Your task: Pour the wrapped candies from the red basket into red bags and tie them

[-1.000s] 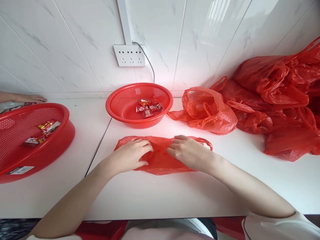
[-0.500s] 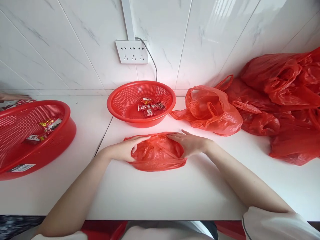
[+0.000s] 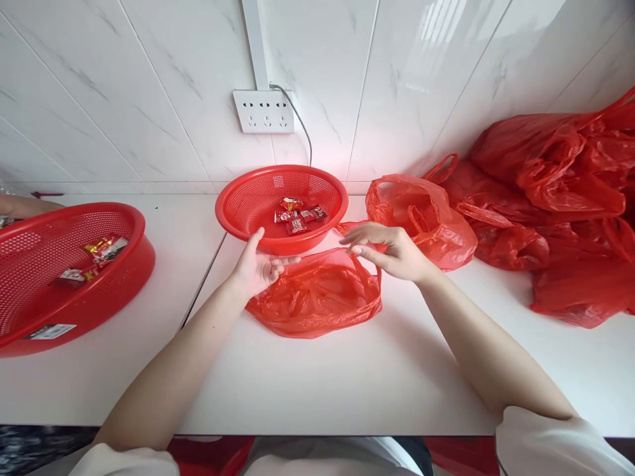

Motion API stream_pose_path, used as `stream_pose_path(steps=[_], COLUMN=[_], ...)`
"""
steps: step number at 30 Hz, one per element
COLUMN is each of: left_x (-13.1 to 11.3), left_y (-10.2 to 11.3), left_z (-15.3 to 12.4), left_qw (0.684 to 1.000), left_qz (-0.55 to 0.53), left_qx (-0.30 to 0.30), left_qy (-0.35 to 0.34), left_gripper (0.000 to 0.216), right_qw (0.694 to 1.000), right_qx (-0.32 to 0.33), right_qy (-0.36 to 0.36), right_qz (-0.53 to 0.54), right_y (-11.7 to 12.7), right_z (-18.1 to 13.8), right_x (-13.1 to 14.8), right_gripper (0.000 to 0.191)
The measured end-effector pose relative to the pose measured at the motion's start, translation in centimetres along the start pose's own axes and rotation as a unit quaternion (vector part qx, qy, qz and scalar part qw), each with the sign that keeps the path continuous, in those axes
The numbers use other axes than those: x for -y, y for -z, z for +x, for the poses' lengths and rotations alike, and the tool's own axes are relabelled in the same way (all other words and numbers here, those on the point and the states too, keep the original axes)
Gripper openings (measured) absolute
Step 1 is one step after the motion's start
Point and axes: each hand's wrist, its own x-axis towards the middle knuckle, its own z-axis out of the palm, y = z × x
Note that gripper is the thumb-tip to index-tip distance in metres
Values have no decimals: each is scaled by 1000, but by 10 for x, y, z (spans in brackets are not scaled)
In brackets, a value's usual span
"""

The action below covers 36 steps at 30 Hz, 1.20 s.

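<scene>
A red plastic bag (image 3: 317,297) lies on the white table in front of me, its mouth spread wide. Over its left edge is my left hand (image 3: 256,270), palm turned inward, thumb up and fingers apart, holding nothing. My right hand (image 3: 389,250) hovers above the bag's right side near a handle loop, fingers bent and apart, with nothing visible in it. Just behind the bag stands a red perforated basket (image 3: 233,221) with several small wrapped snacks (image 3: 297,225) inside.
Another open red bag (image 3: 446,231) sits to the right, beside a heap of filled red bags (image 3: 570,198). At left stands a larger red basket (image 3: 133,291) with wrapped snacks (image 3: 102,251). Another person's arm (image 3: 30,206) shows behind it. A socket panel (image 3: 264,111) is on the wall.
Both hands have come up out of the bag's mouth and now are above it. The bag stands wider open, with a handle loop showing at right.
</scene>
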Motion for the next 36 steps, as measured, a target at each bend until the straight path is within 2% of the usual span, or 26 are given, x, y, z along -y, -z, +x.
stream_pose_path(steps=[3,7,11,15,20,22,25,30,33,36], left_x=[2,28,56,60,56,57,60,62,61,61], left_y=[-8,-6,3,11,14,15,15,14,14,15], left_z=[9,16,17,15,14,14,14,14,15,16], left_qw=[997,991,993,994,995,995,993,993,993,993], left_qz=[-72,-87,-56,-25,24,32,47,52,53,52], left_qx=[1,-52,-7,12,13,7,11,20,19,28], left_qy=[-12,-87,-107,-108,-95,-97,-106,-108,-108,-106], left_gripper=[38,12,9,10,17,19,22,22,23,23], right_qw=[997,995,999,995,970,964,965,971,975,986], right_qx=[-65,-97,-43,53,112,127,139,172,189,161], right_qy=[32,26,27,37,-61,-75,-55,21,19,-50], right_qz=[-6,10,-6,-79,-205,-221,-213,-166,-113,-14], right_y=[5,-3,-21,-32,-42,-47,-55,-67,-72,-71], right_z=[21,46,53,46,35,31,27,24,24,26], right_x=[15,22,15,-2,-29,-35,-39,-39,-39,-36], right_gripper=[20,21,20,22,27,28,32,59,46,24])
